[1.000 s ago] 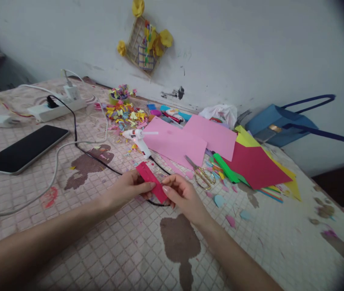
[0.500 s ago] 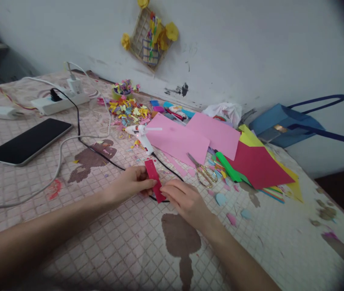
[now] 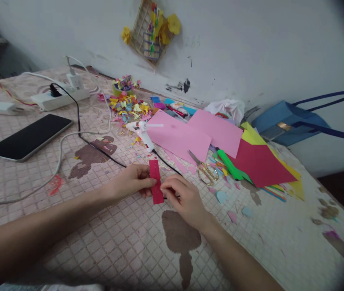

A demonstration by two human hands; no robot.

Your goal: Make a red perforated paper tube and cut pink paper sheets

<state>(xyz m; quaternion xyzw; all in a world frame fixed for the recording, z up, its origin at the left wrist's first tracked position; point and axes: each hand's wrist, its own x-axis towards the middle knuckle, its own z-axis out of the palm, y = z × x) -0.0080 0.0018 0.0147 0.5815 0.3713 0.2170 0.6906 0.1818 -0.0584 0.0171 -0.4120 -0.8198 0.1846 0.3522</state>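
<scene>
A small red paper strip (image 3: 157,195) stands out over the patterned tablecloth. Its left edge is pinched between the thumb and curled fingers of my left hand (image 3: 137,180). Close against the strip's right edge is my right hand (image 3: 185,198), its thumb and fingertips drawn together. Whether these fingertips grip the edge or some tiny thing is too small to make out. Beyond the hands lies a white hot glue gun (image 3: 143,135) with a glue stick in its back. Gold-handled scissors (image 3: 205,171) rest to the right, partly over pink paper (image 3: 179,133).
A black cord (image 3: 99,149) runs past my hands. On the left are a dark tablet (image 3: 29,137) and a white power strip (image 3: 61,99). Paper scraps (image 3: 129,106) are heaped at the back. Red paper (image 3: 260,163) and a blue bag (image 3: 290,121) are on the right.
The red strip has turned more upright and faces me more. My right fingertips have shifted slightly and curl more at its edge. The view has moved a little.
</scene>
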